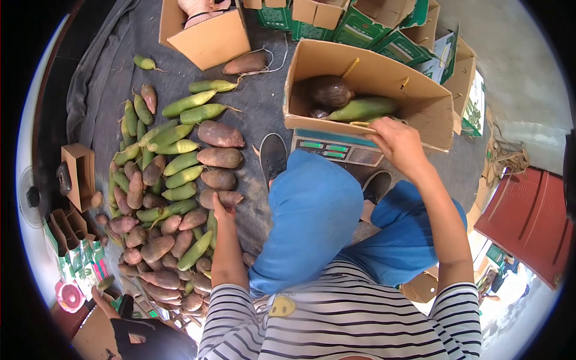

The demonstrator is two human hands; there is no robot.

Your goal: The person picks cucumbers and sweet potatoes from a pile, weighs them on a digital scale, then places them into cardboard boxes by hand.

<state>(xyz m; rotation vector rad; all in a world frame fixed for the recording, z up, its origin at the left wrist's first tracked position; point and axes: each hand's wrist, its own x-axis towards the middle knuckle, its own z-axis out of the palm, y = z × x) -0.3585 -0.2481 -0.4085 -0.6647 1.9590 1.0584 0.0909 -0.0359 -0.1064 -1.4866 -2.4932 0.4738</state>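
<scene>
An open cardboard box rests on a digital scale with green displays. Inside it lie a dark purple radish and a green radish. My right hand is closed on the near rim of this box, its fingers over the edge. On the left, my left hand touches the near side of a reddish-brown radish on the dark ground cloth; its fingers are partly hidden. More reddish radishes and green radishes lie around it in a large pile.
Green and brown cartons stand behind the box. Another person's gloved hand reaches into a cardboard box at the top. A co-worker's arm shows at lower left, near a pink fan. A red panel is at right.
</scene>
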